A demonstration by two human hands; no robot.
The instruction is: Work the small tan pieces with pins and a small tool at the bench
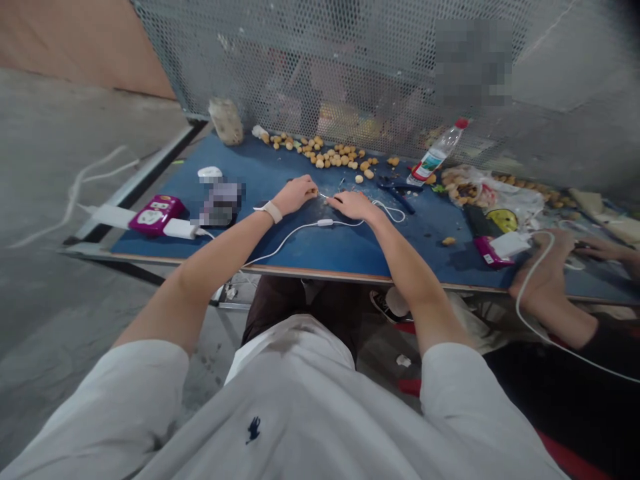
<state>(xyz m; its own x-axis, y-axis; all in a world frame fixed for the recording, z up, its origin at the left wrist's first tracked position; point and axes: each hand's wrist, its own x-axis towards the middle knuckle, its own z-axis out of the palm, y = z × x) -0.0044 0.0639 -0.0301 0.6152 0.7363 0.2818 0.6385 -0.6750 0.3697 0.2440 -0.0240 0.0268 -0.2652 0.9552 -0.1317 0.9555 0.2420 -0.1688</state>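
Note:
My left hand [299, 192], with a pale band at the wrist, is closed around a small tan piece [315, 192] that shows at the fingertips. Across from it, my right hand [351, 204] grips a slim corded pen-like tool [325, 196], its thin metal tip pointing at the piece. Most of the tool is hidden by my fingers. A white cord [300, 229] with an inline switch [325, 223] runs under my right wrist and off the table's front edge. Behind my hands lie many tan, nut-like balls [335, 159] and blue-handled pliers [400, 193].
On the blue table [320, 253] at left are a purple power socket [157, 215], a blurred phone-like object [220, 203], a white mouse-shaped object [210, 173] and a jar [227, 122]. A bottle [435, 157] and plastic bag [510, 197] stand right, near a co-worker's hands [545, 263].

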